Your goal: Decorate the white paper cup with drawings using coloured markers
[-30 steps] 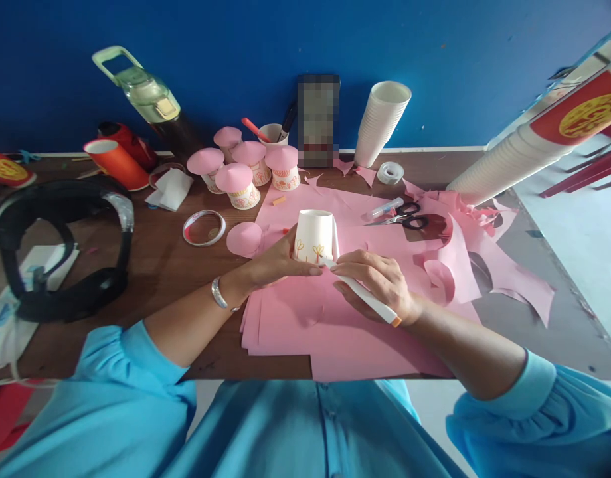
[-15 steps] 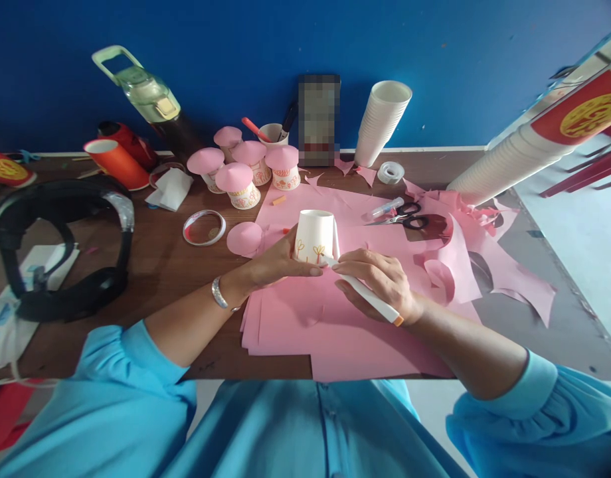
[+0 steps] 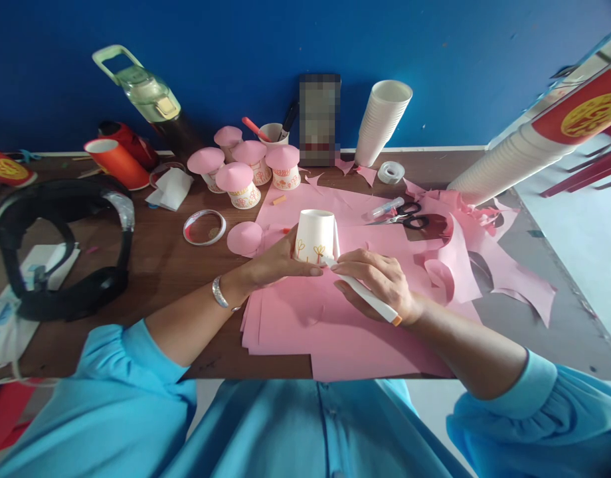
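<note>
We steady the upturned paper cup (image 3: 314,234) on the pink paper (image 3: 305,318) with our left hand (image 3: 278,260) closed round its base, while our right hand (image 3: 380,282) grips the marker (image 3: 368,297), tip at the cup's lower wall; short strokes keep lines clean.

Deep blue wall (image 3: 465,60) behind a brown wooden table (image 3: 156,265)

Brown wooden table (image 3: 161,265), pink paper sheets (image 3: 305,318), tape roll (image 3: 390,172), scissors (image 3: 408,218), headset (image 3: 61,245)
</note>
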Available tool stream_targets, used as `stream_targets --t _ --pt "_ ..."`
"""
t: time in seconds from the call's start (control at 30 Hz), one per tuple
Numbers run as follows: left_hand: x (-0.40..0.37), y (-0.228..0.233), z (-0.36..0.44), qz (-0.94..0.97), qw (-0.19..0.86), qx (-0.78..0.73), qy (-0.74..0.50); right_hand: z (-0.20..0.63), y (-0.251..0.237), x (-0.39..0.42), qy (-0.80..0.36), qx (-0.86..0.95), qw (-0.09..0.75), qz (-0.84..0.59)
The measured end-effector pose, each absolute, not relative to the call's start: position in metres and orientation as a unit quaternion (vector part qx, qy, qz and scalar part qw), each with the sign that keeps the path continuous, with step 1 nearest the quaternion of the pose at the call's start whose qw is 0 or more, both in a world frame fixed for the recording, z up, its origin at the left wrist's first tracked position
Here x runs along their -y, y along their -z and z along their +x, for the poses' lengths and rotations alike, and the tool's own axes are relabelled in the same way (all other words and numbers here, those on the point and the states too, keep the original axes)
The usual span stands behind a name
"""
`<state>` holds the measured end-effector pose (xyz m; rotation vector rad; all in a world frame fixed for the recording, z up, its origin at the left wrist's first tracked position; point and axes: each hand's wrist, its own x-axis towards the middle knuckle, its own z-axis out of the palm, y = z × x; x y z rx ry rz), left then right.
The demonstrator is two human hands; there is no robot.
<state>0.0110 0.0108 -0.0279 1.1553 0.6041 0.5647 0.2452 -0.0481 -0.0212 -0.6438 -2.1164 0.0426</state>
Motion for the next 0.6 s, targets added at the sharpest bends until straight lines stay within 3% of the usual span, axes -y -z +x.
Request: stream_targets --t 0.6 --pt "-0.0121 0.0273 0.0117 0.538 0.756 -0.265 -0.263 0.2424 0.0184 0.0488 -0.02 0.848 0.462 -0.259"
